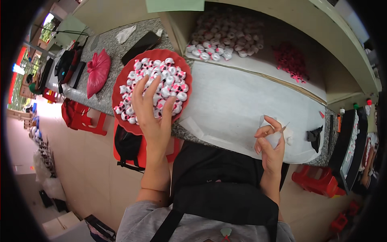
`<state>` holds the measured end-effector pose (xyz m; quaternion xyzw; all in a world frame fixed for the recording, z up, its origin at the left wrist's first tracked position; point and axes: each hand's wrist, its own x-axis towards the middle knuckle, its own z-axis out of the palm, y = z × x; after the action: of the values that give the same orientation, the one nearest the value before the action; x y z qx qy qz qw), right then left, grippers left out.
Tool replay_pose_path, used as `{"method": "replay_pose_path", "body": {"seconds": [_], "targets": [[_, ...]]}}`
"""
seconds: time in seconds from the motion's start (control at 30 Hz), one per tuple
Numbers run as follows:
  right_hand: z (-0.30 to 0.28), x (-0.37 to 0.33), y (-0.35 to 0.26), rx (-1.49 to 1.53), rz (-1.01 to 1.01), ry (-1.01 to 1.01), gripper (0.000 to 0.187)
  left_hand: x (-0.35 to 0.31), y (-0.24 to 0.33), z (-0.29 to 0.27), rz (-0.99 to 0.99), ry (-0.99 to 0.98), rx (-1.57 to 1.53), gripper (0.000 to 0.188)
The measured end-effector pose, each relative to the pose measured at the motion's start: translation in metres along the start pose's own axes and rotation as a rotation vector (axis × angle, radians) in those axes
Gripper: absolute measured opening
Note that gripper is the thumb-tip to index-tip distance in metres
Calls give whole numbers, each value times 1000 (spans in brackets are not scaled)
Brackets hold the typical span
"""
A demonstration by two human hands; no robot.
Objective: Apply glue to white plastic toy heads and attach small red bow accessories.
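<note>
Up at the top of the frame, a shelf [258, 70] holds a heap of small white pieces [225, 34] and, to the right, a clump of small red parts [291, 60]. Below it a white sheet [238, 105] covers the speckled counter [109, 44]. In the upper left lie a pink bag [98, 71], a crumpled white cloth [125, 34] and a dark flat case [140, 46]; a small black scrap [314, 135] sits at the right edge of the sheet. Red stools [82, 117] stand on the floor at left, and a black bag [127, 147] hangs just under the red tray [121, 86].

Centre-left, the left hand [155, 117] is spread wide, fingers resting on the pile of small white-and-red caps [169, 76] that fills the tray. At lower right, the right hand [271, 147] is closed around a clear syringe-like tool [278, 135], pinched between thumb and fingers, its thin tip pointing up and right over the sheet.
</note>
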<state>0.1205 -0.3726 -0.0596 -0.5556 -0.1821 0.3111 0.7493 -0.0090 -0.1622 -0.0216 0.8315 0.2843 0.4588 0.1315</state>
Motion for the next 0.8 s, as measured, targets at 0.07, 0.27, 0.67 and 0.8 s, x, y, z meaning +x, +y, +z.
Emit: {"method": "replay_pose_path", "body": {"seconds": [0.07,0.27,0.67,0.8], "targets": [[-6,-4,-4,58,8,77,46,13,23,23,124,-163,-232,35],[-28,-15,-11,63,-68,3,30,59,61,170,330,-363,-109,19],[-57,-17,-14,-57,-260,139,36,53,86,152,-89,-634,-760,18],[-47,-13,-26,-192,-276,206,34,-1,81,109,-458,-712,-1353,20]]}}
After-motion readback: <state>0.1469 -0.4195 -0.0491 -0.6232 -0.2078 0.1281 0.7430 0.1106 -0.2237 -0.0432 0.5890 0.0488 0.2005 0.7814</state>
